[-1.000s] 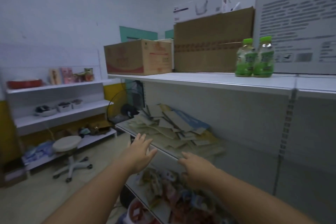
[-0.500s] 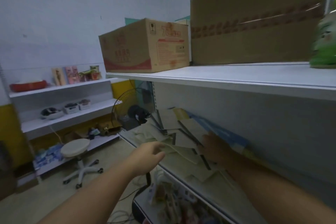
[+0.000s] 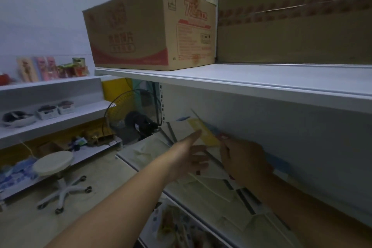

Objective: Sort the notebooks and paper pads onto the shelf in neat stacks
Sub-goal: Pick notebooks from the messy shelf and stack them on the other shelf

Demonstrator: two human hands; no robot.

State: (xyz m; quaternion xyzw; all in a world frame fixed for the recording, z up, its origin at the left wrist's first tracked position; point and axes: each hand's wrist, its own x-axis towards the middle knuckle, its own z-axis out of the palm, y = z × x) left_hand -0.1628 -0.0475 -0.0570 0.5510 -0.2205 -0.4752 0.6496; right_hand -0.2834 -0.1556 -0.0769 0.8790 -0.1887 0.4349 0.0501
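Dim storeroom, white metal shelving. Nearest, loose notebooks and pads (image 3: 211, 189) lie overlapped and skewed across the middle shelf (image 3: 128, 162), with pale covers and some dark spines; no stack formed yet. Left hand (image 3: 187, 159) reaches over them, fingers straight, holding nothing, likely to steady or gather the pile. Right hand (image 3: 245, 161) pinches the edge of a white pad (image 3: 212, 170) tipped up off the heap, probably lifting it out to start a stack; its far fingers are hidden. Behind, a yellow notebook (image 3: 207, 135) leans against the back panel. Farther: fan (image 3: 132, 119), cardboard box (image 3: 149, 28) on the upper shelf (image 3: 241, 80).
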